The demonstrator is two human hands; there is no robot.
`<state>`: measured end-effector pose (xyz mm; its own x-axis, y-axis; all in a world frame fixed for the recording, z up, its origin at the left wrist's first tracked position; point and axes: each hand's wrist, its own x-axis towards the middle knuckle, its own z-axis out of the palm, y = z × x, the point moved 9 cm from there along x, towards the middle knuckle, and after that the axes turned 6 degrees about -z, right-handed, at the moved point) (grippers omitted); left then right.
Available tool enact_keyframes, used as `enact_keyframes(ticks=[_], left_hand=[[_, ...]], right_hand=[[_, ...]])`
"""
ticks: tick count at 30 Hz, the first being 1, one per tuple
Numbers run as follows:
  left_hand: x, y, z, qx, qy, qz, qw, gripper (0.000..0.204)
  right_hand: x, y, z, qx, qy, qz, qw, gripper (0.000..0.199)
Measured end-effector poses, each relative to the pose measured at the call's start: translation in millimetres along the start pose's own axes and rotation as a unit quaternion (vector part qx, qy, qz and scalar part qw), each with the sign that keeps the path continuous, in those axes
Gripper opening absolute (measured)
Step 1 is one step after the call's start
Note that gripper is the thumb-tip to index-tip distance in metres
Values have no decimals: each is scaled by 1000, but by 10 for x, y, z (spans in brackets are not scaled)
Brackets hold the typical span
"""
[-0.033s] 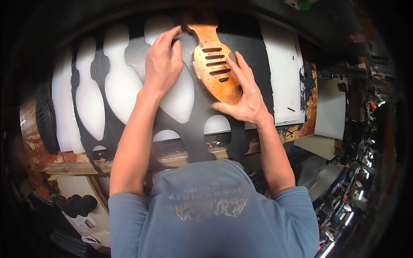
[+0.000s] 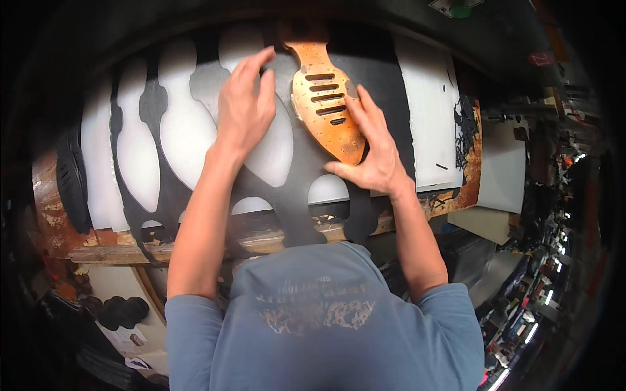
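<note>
Right hand (image 2: pixel 373 144) sits spread along the slotted orange plate (image 2: pixel 321 124), at its lower-right edge! Left hand (image 2: pixel 246 107), thumb apart, has black sheet (image 2: pixel 304 171) between.

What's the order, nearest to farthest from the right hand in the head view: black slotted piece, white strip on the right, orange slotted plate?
1. Orange slotted plate: touching the right hand, on its left.
2. White strip: right of the hand.
3. Black slotted piece: at the far left.
</note>
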<state>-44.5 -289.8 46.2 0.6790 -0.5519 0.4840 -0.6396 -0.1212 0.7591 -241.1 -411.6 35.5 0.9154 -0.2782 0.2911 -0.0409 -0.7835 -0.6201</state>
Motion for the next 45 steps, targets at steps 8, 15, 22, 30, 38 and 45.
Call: enact_keyframes(ticks=[8, 15, 22, 30, 38, 45], left_hand=[[-1704, 828, -290, -100, -165, -107, 975, 11], [-2168, 896, -71, 1, -138, -12, 990, 19], [-2198, 959, -80, 26, -124, 40, 991, 24], [-2215, 975, -158, 50, -60, 64, 995, 22], [-2254, 937, -146, 96, -13, 51, 994, 13], [-2298, 996, -204, 122, 9, 63, 990, 17]], right_hand=[[-287, 20, -10, -12, 153, -82, 985, 86], [-293, -93, -3, -46, 181, -97, 978, 88], [-411, -62, 33, -57, 119, -68, 989, 85], [-972, -42, -1638, 21, 436, -47, 898, 12], [-1375, 61, -1726, -13, 339, -10, 941, 18], [-2093, -138, -512, -165, 329, -70, 927, 15]])
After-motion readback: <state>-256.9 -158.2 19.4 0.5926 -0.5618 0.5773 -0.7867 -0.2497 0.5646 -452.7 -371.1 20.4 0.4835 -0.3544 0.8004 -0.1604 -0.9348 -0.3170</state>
